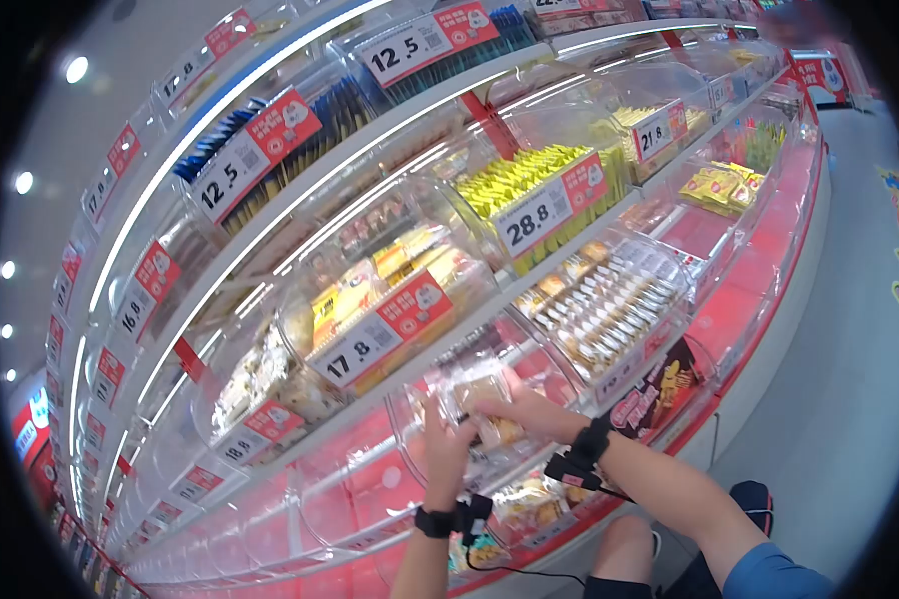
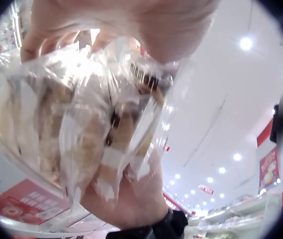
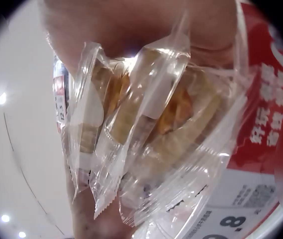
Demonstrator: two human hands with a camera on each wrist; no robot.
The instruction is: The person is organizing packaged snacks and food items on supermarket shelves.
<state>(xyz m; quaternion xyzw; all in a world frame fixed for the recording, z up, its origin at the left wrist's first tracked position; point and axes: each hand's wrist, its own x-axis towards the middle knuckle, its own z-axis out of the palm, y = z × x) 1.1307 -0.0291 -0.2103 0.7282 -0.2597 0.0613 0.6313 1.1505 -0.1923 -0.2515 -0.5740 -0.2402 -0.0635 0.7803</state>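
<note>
Several clear-wrapped baked snacks (image 1: 499, 431) are bunched between my two hands over a clear shelf bin. My left hand (image 1: 444, 457) grips the bunch from the left, and my right hand (image 1: 534, 413) holds it from the right. Up close in the left wrist view, the crinkled packets (image 2: 86, 134) stand side by side, with tan pieces inside and a barcode on one. The right wrist view shows golden-brown, waffle-like pieces (image 3: 176, 110) through the wrappers, which have zigzag ends. Many of my fingertips are hidden behind the packets.
A bin of small wrapped snacks (image 1: 609, 304) lies to the right of my hands. Just above is a bin with a 17.8 price card (image 1: 380, 329). Yellow packets (image 1: 529, 185) fill a higher bin. The curved red shelf edge (image 1: 709, 399) borders the grey floor (image 1: 819, 329).
</note>
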